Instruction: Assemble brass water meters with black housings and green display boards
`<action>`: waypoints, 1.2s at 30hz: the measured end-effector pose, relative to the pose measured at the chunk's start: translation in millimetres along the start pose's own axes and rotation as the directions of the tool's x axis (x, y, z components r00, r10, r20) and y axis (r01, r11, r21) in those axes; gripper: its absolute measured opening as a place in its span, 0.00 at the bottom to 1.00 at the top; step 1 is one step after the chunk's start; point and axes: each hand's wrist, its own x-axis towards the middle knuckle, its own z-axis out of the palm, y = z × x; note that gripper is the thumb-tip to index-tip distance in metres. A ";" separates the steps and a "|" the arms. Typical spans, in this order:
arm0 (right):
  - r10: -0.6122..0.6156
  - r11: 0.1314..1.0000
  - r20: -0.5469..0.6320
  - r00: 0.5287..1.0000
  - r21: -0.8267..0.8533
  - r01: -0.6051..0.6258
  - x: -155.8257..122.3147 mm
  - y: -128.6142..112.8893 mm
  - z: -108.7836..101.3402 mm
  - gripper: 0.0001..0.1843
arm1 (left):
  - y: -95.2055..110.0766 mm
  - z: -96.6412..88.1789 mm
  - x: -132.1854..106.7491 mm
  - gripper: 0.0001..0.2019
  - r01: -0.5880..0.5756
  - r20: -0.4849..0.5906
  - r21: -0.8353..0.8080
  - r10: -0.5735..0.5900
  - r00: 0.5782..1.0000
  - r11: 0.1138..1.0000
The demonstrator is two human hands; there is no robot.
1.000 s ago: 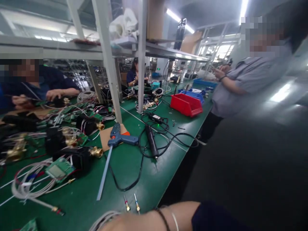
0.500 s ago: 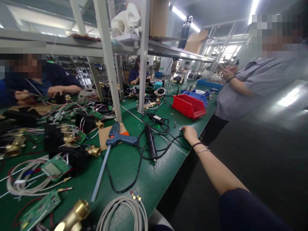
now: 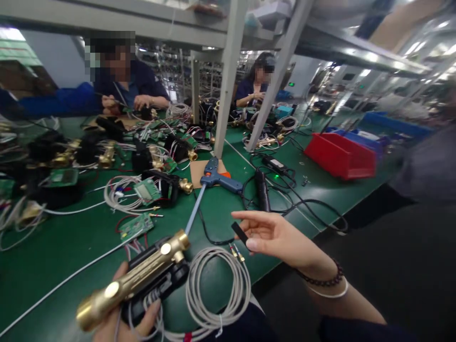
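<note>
My left hand (image 3: 119, 327) is closed around a brass pipe fitting (image 3: 137, 280) with a black housing on its underside, near the front edge of the green table. A coil of grey cable (image 3: 190, 289) hangs from it to the right, with small metal plugs at its ends. Between thumb and fingers my right hand (image 3: 274, 237) pinches a small flat black strip (image 3: 241, 234), held right of the fitting and above the table edge. Just beyond that hand lies a black electric screwdriver (image 3: 262, 192), partly hidden by it. Left of the screwdriver rests a blue glue gun (image 3: 219, 178) on cardboard.
A red bin (image 3: 338, 154) stands at the right, blue bins behind it. A black power adapter (image 3: 274, 164) and loose cords lie near it. Circuit boards (image 3: 137, 227) and brass assemblies cover the left side. Two people sit across the table behind shelf posts (image 3: 230, 80).
My right hand has come back from the table's right side toward me, now with the black strip. My left hand and the fitting have come into view. The camera has turned left.
</note>
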 end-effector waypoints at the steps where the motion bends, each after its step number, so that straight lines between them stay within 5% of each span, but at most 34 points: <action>1: 0.009 1.000 0.044 0.999 0.015 -0.010 1.2 0.0 12.7 0.26 | -3.3 0.5 -1.0 0.38 -0.001 0.005 -0.002 0.001 1.000 1.000; 4: -0.012 1.000 0.112 0.994 -0.018 0.014 6.8 6.8 47.2 0.21 | -10.3 2.6 -0.7 0.41 -0.068 0.028 -0.003 0.068 0.997 0.998; 7: -0.195 0.954 0.074 0.978 -0.217 0.207 12.6 24.8 82.3 0.09 | -8.7 2.1 -2.7 0.39 -0.132 -0.018 0.033 0.132 0.991 0.991; 9: -0.430 0.807 0.128 0.894 -0.391 0.444 17.2 39.8 103.3 0.05 | -2.9 0.6 -7.0 0.38 -0.166 -0.066 0.092 0.172 0.983 0.982; 11: -0.612 0.590 0.268 0.744 -0.471 0.656 23.6 54.2 118.4 0.07 | 3.8 -0.3 -13.3 0.36 -0.191 -0.100 0.156 0.207 0.973 0.969; 14: -0.681 0.374 0.412 0.605 -0.515 0.771 33.7 72.0 127.0 0.10 | 11.7 1.7 -25.0 0.30 -0.189 -0.176 0.250 0.236 0.956 0.950; 18: -0.623 0.236 0.490 0.610 -0.625 0.744 36.9 85.0 123.9 0.10 | 18.2 8.4 -38.8 0.25 -0.117 -0.321 0.367 0.244 0.915 0.923; 23: -0.576 0.148 0.499 0.647 -0.716 0.683 29.9 84.7 125.3 0.11 | 27.2 9.8 -45.2 0.13 -0.148 -0.484 0.364 0.322 0.814 0.920; 29: -0.597 0.116 0.431 0.676 -0.788 0.605 28.9 86.8 132.8 0.15 | 35.3 4.1 -41.9 0.04 -0.214 -0.425 0.378 0.374 0.824 0.901; 36: -0.571 0.226 0.407 0.713 -0.757 0.613 20.0 73.5 133.6 0.14 | 25.4 -3.7 -35.8 0.05 -0.355 -0.355 0.386 0.493 0.795 0.851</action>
